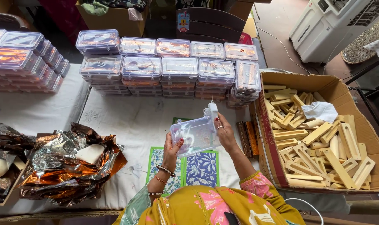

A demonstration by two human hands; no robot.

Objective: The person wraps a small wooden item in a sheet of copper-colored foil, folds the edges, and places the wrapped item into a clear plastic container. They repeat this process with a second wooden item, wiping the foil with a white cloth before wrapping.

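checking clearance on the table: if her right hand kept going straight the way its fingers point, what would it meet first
The right hand points away from her, up the white cloth. Beyond the clear plastic box it holds, the first thing is probably the stacked clear lidded boxes, though depth is unclear.

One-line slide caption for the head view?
Both hands, left hand and right hand, hold a clear plastic box above stacked boxes.

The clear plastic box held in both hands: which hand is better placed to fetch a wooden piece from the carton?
Probably the right hand. It grips the clear plastic box on the side nearest the carton of wooden pieces, while the left hand supports the box's lower corner, farther away.
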